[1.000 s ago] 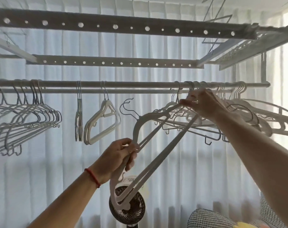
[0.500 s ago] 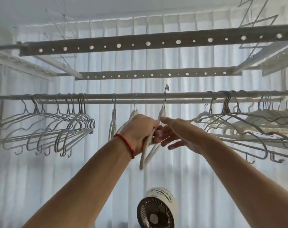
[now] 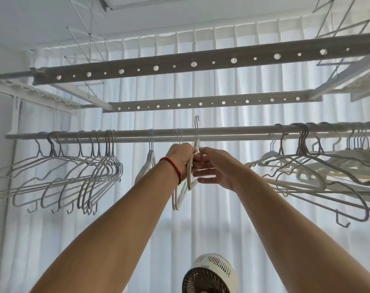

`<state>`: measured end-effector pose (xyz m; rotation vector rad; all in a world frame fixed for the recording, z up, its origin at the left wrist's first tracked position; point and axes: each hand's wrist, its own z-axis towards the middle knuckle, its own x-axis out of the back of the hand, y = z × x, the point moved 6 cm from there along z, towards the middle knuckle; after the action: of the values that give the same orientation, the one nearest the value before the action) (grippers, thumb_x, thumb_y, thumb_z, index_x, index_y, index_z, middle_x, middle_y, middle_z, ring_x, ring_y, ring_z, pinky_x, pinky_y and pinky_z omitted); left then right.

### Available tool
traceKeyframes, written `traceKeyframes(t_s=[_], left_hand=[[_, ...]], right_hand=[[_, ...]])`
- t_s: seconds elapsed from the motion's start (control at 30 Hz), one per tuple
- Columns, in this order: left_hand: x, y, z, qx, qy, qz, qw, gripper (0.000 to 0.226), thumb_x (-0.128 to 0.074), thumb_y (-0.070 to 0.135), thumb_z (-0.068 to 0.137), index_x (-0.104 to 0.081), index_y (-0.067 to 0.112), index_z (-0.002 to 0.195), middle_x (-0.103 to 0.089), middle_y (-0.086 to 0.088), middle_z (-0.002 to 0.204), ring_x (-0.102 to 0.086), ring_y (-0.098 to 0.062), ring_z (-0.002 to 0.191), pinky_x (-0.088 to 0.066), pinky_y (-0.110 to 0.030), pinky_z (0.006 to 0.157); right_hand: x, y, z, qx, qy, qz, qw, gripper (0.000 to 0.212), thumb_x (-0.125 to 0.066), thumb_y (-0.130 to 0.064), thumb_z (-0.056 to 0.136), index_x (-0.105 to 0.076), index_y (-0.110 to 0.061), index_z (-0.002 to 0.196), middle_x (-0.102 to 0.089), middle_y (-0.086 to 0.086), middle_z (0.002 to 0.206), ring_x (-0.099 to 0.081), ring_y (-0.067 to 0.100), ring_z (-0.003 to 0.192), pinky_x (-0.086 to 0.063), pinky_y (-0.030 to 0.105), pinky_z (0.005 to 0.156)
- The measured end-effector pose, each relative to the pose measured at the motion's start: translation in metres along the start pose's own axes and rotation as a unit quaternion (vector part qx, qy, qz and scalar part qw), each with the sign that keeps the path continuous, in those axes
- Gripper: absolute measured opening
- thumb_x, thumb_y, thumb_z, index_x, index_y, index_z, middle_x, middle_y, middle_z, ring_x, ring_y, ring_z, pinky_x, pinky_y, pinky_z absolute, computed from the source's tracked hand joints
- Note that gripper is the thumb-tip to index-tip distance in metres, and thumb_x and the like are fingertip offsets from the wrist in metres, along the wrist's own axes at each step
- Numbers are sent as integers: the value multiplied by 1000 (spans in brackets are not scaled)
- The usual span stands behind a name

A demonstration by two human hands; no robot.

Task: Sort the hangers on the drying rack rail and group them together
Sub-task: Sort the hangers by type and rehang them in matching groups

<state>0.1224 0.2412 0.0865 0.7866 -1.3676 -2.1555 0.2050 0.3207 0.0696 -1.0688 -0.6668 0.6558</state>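
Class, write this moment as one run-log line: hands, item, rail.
left hand: grips white hanger | right hand: steadies it | hook above rail, not hung | grey wire hangers grouped left

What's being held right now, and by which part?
The left hand grips a white hanger at its neck, just below the hook, which rises above the rail. The right hand touches it there, fingers loose.

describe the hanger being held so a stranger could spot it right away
Follow the long round rail to its middle, where the left hand with a red wristband and the right hand meet. The white hanger they hold stands alone: its metal hook rises above the rail, not hooked on, unlike the grey hangers hanging at the left.
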Motion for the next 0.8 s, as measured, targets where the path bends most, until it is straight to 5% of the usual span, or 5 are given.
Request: traceKeyframes(t_s=[0.27, 0.37, 0.47, 0.67, 0.8], left_hand=[[10, -20, 9, 23, -10, 80, 997, 44, -40, -14, 87, -44, -14, 131, -57, -22, 75, -62, -28, 45, -53, -31, 46], [10, -15, -2, 18, -52, 168, 984, 41, -48, -9, 87, -47, -15, 128, -63, -28, 89, -72, -40, 77, -62, -48, 74], [14, -9, -13, 4, -76, 262, 962, 38, -58, 1, 90, -49, -9, 126, -66, -23, 87, -75, -38, 80, -62, -48, 79], [-5, 15, -70, -197, -22, 594, 780, 68, -56, 37, 93, -29, 12, 151, -43, -15, 144, -45, -31, 131, -41, -37, 99], [-41, 2, -102, -307, -60, 521, 794, 69, -57, 37, 93, -28, 15, 152, -43, -11, 144, -40, -28, 136, -37, -36, 107]], right_hand=[[-4, 12, -8, -1, -4, -60, 998, 41, -48, -39, 101, -72, -5, 102, -76, 17, 97, -72, 25, 84, -60, 38, 79], [4, 18, -15, 6, 22, -91, 996, 40, -48, -38, 102, -68, -4, 113, -77, 15, 104, -74, 23, 84, -60, 39, 80], [15, 23, -26, 21, 56, -111, 992, 36, -50, -37, 102, -67, -7, 112, -76, 14, 104, -72, 19, 80, -60, 38, 78], [41, 27, -55, 74, 192, -237, 950, 24, -55, -31, 97, -73, -15, 93, -76, 0, 88, -73, 19, 77, -59, 40, 78], [58, 23, -84, 98, 272, -339, 895, 20, -58, -24, 93, -71, -14, 80, -71, -2, 74, -66, 20, 77, -54, 34, 71]])
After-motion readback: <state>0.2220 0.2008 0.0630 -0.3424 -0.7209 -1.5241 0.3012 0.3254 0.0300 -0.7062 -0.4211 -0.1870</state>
